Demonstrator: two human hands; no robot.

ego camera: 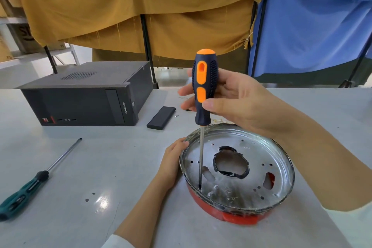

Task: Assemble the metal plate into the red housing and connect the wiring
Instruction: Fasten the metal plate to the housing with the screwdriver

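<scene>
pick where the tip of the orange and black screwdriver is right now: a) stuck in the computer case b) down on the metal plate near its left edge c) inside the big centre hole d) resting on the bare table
b: the right hand holds the orange and black screwdriver upright, its tip down on the metal plate near the left rim, beside the left hand.

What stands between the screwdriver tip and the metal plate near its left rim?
Nothing visible. The orange screwdriver, held by the right hand, already reaches the metal plate with its tip; the left hand grips the rim beside it.
</scene>
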